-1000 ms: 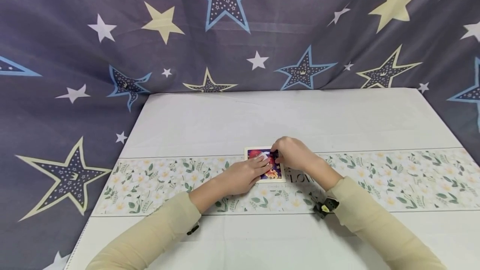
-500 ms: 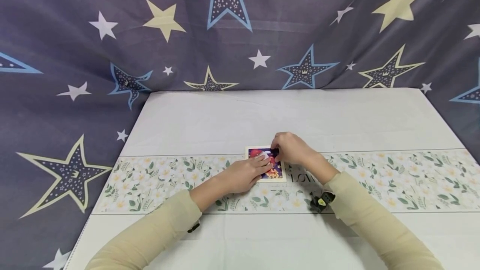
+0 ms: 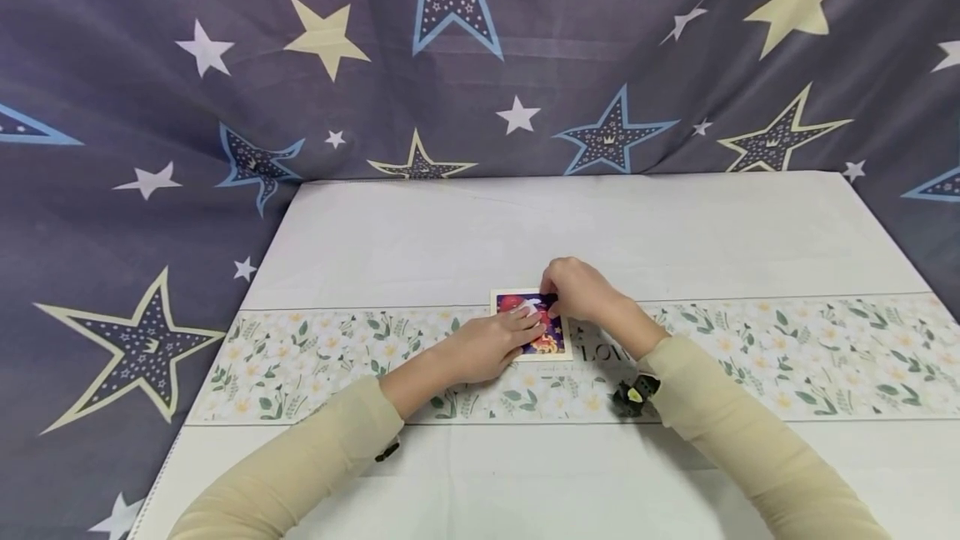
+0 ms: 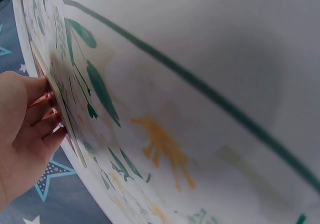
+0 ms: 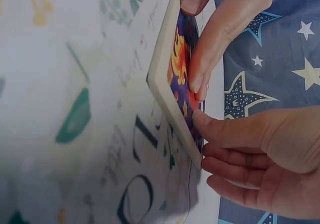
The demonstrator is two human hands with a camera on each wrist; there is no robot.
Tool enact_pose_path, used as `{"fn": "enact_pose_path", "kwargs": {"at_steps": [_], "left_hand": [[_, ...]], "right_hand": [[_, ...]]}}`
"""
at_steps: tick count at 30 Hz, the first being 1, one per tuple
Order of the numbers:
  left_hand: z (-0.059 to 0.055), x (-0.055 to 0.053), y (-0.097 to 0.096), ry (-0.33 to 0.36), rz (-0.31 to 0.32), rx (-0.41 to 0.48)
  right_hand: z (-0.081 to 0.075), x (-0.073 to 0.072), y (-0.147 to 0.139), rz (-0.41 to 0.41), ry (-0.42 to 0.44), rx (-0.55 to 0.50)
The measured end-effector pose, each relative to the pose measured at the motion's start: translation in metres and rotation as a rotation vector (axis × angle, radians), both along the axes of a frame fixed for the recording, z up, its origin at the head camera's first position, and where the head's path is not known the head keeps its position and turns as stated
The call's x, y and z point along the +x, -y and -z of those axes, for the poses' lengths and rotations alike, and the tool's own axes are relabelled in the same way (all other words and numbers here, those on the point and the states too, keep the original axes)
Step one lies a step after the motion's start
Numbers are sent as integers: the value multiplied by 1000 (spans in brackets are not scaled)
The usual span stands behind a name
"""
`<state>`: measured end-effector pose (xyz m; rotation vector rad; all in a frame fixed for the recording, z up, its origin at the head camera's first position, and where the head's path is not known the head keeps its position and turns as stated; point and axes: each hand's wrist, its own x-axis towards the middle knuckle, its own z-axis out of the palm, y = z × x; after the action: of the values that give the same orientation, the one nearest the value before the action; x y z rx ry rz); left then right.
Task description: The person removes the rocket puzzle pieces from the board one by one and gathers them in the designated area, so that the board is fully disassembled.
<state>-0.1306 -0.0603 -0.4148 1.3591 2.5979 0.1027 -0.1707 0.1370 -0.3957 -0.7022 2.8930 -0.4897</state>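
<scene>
A small flat picture board [image 3: 553, 343] lies on the table, with a cream border and a purple, red and orange picture. My left hand [image 3: 483, 347] rests on its face from the left, fingers laid fairly straight and hiding part of the picture. At the far right corner, my right hand [image 3: 583, 290] holds the board's edge. In the right wrist view, the right thumb [image 5: 220, 129] lies on the picture side while the curled fingers sit at the edge. The left wrist view shows the board [image 4: 68, 119] almost edge-on under the left fingertips.
Beneath the board runs a floral printed band [image 3: 315, 357] with black lettering [image 3: 600, 353], across a white table surface [image 3: 420, 240]. A dark star-patterned cloth [image 3: 450, 90] hangs behind and at the sides. A black device [image 3: 636, 395] sits at the right wrist.
My right hand shifts very slightly at the board's far right corner. The left hand stays on the picture, and the board keeps its place. The head view tilts a little.
</scene>
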Motion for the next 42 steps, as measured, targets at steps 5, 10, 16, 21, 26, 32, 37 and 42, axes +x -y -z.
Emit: {"fn": "enact_pose_path", "kwargs": {"at_steps": [5,10,16,21,26,32,37,42], "left_hand": [[2,-1,0,0,4,1],[3,-2,0,6,1,16],[4,-2,0,3,11,27],[4,-2,0,-7,12,32],[3,-1,1,-9,13,53],[3,-1,1,-12,18,62],[3,-1,1,-12,18,56],[5,-2,1,-9,12,50]], "right_hand": [[-1,1,2,35,14,36],[-2,2,5,86,39,61],[-4,-2,11,132,57,106],[-5,-4,15,133,46,146],[-7,-4,16,123,52,168],[-7,-4,16,120,78,162],[-6,-6,15,124,98,153],[-4,-7,13,131,111,140]]}}
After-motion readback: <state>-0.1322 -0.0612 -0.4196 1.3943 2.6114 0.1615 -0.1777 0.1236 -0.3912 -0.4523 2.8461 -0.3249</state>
